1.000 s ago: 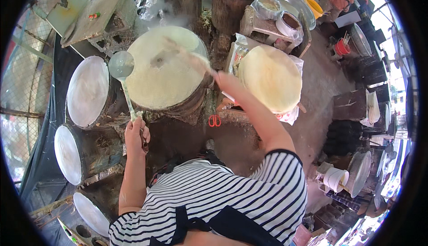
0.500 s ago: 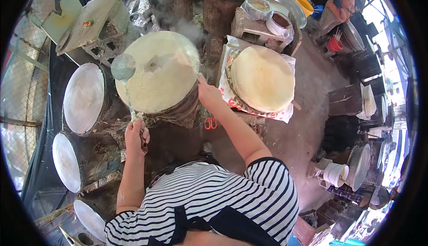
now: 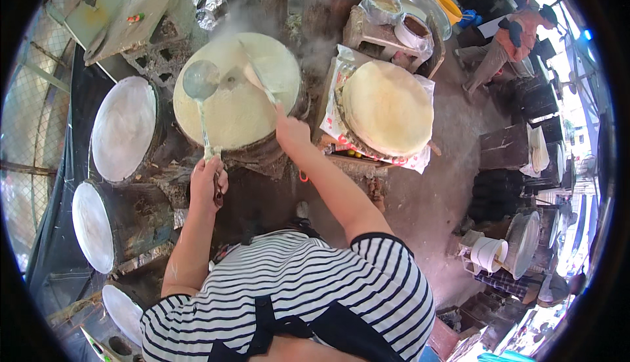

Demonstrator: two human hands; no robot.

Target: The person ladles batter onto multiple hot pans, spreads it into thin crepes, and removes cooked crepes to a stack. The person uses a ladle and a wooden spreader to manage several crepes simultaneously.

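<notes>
A wide round griddle (image 3: 272,129), coated with a pale cream layer and steaming, stands in front of me. My left hand (image 3: 209,181) is closed around the long handle of a ladle (image 3: 201,80), whose round bowl hangs over the griddle's left half. In my right hand (image 3: 293,133), at the griddle's right front edge, is a long thin flat spatula (image 3: 257,76). Its blade slants up and left across the pale surface; whether it touches is unclear. Right of the griddle a stack of pale round flatbreads (image 3: 388,107) lies on a printed sheet (image 3: 415,160).
Other pale-topped round griddles (image 3: 125,129) line the left side. A slanted board (image 3: 141,17) stands at the back left. Beyond the stack are two plastic-lined pots (image 3: 412,32) and a wide metal basin (image 3: 430,11). Another person (image 3: 518,34) is at the far right.
The ladle has moved right, farther over the griddle. My right hand has shifted slightly left, and the spatula blade now shows clearly. The person at the far right has moved.
</notes>
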